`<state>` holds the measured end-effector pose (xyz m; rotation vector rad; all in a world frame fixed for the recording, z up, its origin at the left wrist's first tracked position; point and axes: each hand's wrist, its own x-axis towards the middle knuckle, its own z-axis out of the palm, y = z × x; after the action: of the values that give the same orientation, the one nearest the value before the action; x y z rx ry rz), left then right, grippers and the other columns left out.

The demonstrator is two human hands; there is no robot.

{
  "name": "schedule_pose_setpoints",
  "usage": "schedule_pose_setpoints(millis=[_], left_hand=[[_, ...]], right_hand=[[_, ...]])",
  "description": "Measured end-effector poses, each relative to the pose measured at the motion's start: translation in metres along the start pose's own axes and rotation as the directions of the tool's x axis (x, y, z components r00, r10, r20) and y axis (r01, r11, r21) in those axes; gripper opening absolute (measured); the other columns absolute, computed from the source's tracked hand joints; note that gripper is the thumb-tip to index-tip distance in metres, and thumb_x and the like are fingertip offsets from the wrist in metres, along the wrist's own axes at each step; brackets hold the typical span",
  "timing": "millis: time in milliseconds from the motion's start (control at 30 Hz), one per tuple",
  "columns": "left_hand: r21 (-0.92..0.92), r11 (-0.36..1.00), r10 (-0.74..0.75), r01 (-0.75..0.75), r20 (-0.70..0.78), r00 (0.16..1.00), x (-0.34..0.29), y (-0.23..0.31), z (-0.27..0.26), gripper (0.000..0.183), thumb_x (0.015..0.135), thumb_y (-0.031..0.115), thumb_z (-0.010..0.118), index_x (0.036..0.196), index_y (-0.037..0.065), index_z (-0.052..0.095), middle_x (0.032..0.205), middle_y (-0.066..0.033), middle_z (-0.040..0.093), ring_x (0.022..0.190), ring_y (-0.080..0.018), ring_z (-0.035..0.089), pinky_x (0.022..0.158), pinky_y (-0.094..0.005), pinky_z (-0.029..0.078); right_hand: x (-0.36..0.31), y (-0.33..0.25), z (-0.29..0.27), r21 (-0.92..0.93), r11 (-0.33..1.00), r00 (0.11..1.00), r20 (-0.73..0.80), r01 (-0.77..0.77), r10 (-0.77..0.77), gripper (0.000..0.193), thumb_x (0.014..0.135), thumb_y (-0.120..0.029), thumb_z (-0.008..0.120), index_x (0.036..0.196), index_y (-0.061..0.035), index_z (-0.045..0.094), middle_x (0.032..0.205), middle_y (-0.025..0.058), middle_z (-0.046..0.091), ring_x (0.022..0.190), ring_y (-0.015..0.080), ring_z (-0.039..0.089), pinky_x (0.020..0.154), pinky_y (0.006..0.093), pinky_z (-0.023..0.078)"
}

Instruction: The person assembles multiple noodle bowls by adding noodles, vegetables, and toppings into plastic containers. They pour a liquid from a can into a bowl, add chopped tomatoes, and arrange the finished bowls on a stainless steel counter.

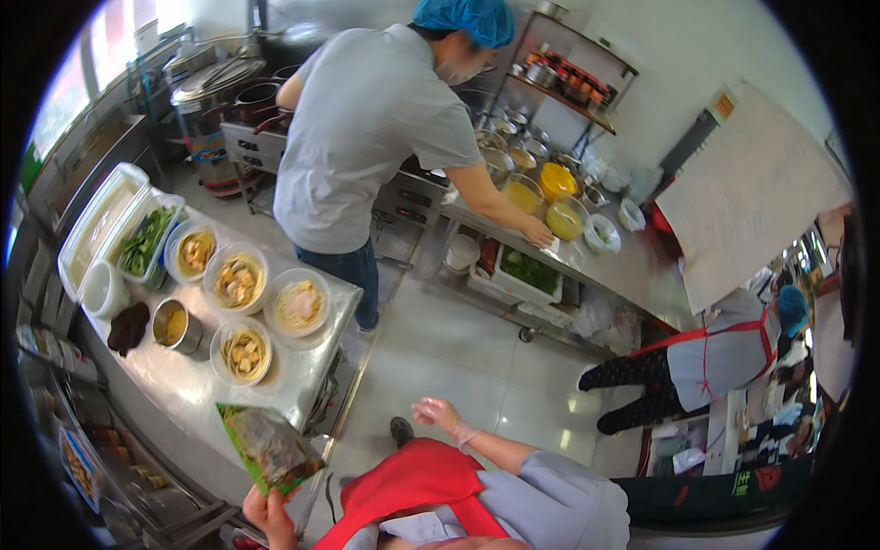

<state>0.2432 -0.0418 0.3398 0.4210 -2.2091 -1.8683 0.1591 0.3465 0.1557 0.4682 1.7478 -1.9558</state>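
The left hand's (268,520) fingers pinched the lower corner of a green-edged clear pouch (272,446), its dark contents just above the fingertips. To their right, beyond the red apron (412,481), the right hand's (438,417) fingers were loosely curled, half open. Past the pouch, farther from the left fingers, four clear round noodle bowls (321,312) stood on a steel table (312,359), beside a steel cup (190,341); leafy greens (147,243) lay behind. Farthest off, a co-worker (367,128) reached over a counter (628,280).
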Motion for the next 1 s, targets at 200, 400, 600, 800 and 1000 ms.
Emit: schedule_pose_setpoints(millis=[200,400,600,800,1000], left_hand=[[0.045,0.83,0.435,-0.556,0.572,0.696,0.069,0.072,0.15,0.012,0.074,0.002,0.059,0.062,0.002,0.058,0.058,-0.0087,0.058,0.047,-0.0227,0.054,0.045,-0.0344,0.038],[-0.374,0.839,0.536,-0.395,0.692,0.484,0.104,0.071,0.259,0.029,0.08,0.023,0.069,0.092,-0.003,0.067,0.088,-0.0131,0.065,0.078,-0.0181,0.066,0.064,-0.0284,0.051],[-0.219,0.972,0.23,-0.081,0.842,0.487,0.104,-0.007,0.382,0.096,0.073,0.033,0.084,0.146,0.003,0.03,0.146,-0.0192,0.038,0.136,-0.0319,0.036,0.111,-0.0413,0.032],[-0.035,0.978,-0.162,0.206,0.5,0.851,0.154,-0.072,0.503,0.055,0.076,0.005,0.074,0.128,0.003,0.054,0.124,-0.0099,0.059,0.113,-0.0259,0.055,0.099,-0.0392,0.043],[-0.319,0.79,-0.516,0.524,0.118,0.849,0.203,-0.048,0.634,0.061,0.068,-0.007,0.071,0.126,0.001,0.054,0.124,-0.0097,0.058,0.116,-0.0248,0.053,0.103,-0.038,0.039]], right_hand=[[0.03,-0.089,0.02,0.452,0.886,0.9,0.337,0.103,-0.276,0.057,0.099,-0.047,0.046,0.144,-0.0126,0.039,0.142,0.0101,0.048,0.127,0.0221,0.049,0.099,0.0365,0.044],[0.017,-0.108,0.009,0.899,0.423,0.994,-0.103,0.113,-0.048,0.062,0.098,-0.051,0.044,0.142,-0.0073,0.039,0.138,0.0119,0.05,0.125,0.0292,0.05,0.106,0.0466,0.041],[0.054,-0.166,-0.072,0.698,0.476,0.836,-0.359,0.535,-0.415,0.035,0.096,-0.028,0.051,0.125,-0.0084,0.048,0.112,0.007,0.059,0.105,0.0211,0.059,0.092,0.0371,0.049],[0.194,-0.257,-0.247,0.047,0.713,0.713,-0.111,0.699,-0.692,0.025,0.098,-0.023,0.055,0.116,-0.0055,0.055,0.11,0.0049,0.059,0.103,0.0145,0.055,0.093,0.0298,0.044],[0.453,-0.525,-0.609,-0.941,0.214,0.465,-0.071,0.264,-0.883,0.028,0.094,-0.03,0.052,0.089,-0.0058,0.066,0.086,0.0161,0.068,0.081,0.0352,0.064,0.072,0.0408,0.049]])
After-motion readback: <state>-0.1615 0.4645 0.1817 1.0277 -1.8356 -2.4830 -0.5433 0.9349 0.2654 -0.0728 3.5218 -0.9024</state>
